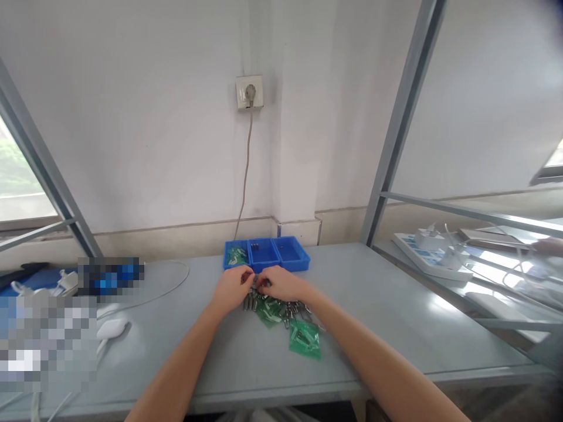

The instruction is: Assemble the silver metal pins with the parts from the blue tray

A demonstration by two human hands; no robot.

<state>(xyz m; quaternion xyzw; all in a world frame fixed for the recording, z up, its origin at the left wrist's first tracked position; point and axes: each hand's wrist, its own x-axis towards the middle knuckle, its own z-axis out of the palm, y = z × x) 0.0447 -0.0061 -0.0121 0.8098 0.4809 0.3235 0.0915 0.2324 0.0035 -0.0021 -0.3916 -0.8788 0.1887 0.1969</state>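
Observation:
My left hand (232,288) and my right hand (282,283) meet over the table just in front of a blue three-compartment tray (295,266). Both have their fingers pinched close together; whatever small thing sits between the fingertips is too hidden to name. Under and beside them lie short metal cylinders (250,303), a green plastic bag (269,312) and a loose heap of small metal parts (294,308). Nearer to me rests another green bag (305,340) with small pieces inside. The tray's left compartment holds green bags (236,255); a few metal cylinders (254,247) stand in the middle one.
On the wall a socket (250,92) has a plug, its cord dropping behind the tray. Grey metal posts (398,123) rise at both sides. A white adapter (112,329) and cable lie left. Beyond the right post are a power strip (433,261) and another person's hand (549,247).

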